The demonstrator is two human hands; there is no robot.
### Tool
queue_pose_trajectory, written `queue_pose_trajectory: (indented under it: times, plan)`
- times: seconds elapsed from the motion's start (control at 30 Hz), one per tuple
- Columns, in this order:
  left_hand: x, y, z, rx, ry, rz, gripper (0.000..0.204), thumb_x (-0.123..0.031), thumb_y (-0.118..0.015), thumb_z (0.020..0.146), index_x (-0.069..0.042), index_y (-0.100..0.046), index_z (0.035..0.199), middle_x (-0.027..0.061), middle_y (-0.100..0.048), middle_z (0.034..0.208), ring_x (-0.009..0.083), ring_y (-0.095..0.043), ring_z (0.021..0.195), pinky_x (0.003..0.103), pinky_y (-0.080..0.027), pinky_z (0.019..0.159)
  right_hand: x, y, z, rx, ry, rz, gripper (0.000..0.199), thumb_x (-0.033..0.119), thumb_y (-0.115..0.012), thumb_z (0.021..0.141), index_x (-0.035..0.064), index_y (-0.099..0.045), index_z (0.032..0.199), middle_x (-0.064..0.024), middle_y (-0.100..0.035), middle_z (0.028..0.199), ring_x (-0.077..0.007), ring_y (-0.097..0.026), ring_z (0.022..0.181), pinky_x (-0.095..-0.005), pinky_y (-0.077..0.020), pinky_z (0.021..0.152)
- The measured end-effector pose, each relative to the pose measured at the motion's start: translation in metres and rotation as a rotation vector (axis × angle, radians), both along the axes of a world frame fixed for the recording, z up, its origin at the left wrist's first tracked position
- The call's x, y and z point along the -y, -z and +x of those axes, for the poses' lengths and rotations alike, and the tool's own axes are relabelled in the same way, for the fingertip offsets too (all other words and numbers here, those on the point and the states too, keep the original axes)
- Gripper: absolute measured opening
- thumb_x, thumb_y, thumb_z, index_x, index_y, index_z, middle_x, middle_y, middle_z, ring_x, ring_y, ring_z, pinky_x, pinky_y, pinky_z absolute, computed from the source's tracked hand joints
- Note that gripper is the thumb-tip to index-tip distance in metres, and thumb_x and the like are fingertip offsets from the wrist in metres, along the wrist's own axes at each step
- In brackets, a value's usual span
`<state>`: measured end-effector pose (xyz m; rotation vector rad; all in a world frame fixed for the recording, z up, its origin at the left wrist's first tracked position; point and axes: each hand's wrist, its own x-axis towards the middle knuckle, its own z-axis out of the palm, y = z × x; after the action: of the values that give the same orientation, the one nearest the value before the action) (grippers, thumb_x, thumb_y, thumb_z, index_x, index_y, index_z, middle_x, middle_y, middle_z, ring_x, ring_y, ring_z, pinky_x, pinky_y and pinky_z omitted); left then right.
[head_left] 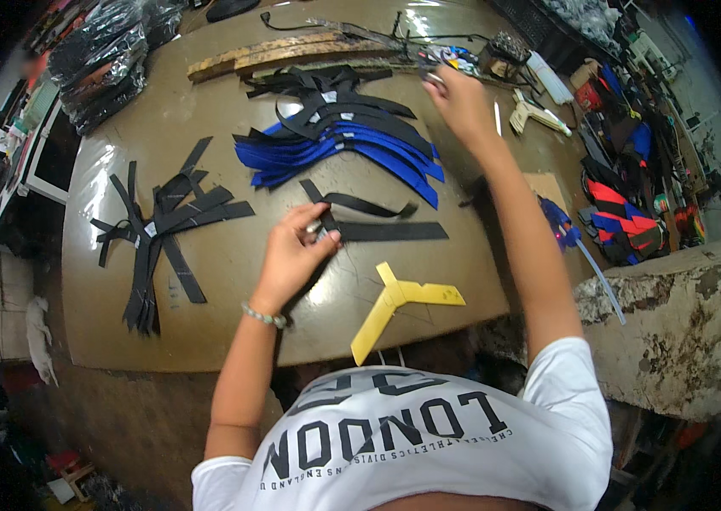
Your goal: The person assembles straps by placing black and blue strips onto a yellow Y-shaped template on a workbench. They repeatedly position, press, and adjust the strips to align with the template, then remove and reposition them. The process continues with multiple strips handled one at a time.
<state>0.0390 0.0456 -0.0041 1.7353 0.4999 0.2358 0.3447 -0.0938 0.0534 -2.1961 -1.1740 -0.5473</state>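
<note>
My left hand [297,251] pinches a set of black straps [390,231] at the point where they join, above the middle of the table. One strap lies out flat to the right and another curls above it. My right hand [460,100] is stretched to the far right part of the table, its fingers closed beside a cluster of small items. Something small and shiny shows at its fingertips, too little to name. A yellow Y-shaped template [395,298] lies near the table's front edge, to the right of my left hand.
Stacked blue and black strap pieces [343,145] lie beyond my left hand. A bundle of black joined straps [156,226] rests at left. Wooden bars [275,55] lie at the back. Plastic-wrapped goods [105,68] stand far left, another yellowish template [529,115] far right.
</note>
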Motion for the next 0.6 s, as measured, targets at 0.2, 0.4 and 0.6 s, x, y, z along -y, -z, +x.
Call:
queue_pose_trajectory:
  times: [0.2,0.4,0.6]
  plan:
    - [0.003,0.001,-0.004,0.179,0.023,0.331,0.077,0.001,-0.071,0.082,-0.006,-0.039,0.151,0.0098,-0.055,0.136,0.0080,-0.063,0.080,0.020,-0.051,0.064,-0.158,0.003,0.071,0.106,0.091,-0.113,0.010,0.009,-0.058,0.090,-0.0001,-0.062,0.094,-0.0233,-0.069,0.096,-0.0432,-0.067,0.093,-0.0512,-0.0550,0.078]
    - [0.007,-0.001,-0.003,0.153,0.037,0.517,0.063,-0.018,-0.063,0.091,-0.003,-0.041,0.148,0.0261,-0.051,0.140,0.0415,-0.063,0.108,0.041,-0.055,0.086,-0.199,0.035,0.113,0.065,0.279,-0.381,0.014,0.005,-0.055,0.090,0.0008,-0.067,0.097,-0.0229,-0.071,0.105,-0.0400,-0.069,0.102,-0.0477,-0.0579,0.082]
    - [0.020,-0.008,-0.005,0.081,0.013,0.601,0.050,-0.012,-0.060,0.091,-0.005,-0.052,0.140,0.0185,-0.056,0.133,0.0397,-0.065,0.095,0.043,-0.055,0.079,-0.107,-0.004,0.011,0.279,-0.103,-0.076,0.019,0.013,-0.058,0.095,-0.0008,-0.055,0.083,-0.0206,-0.063,0.081,-0.0399,-0.060,0.074,-0.0483,-0.0492,0.070]
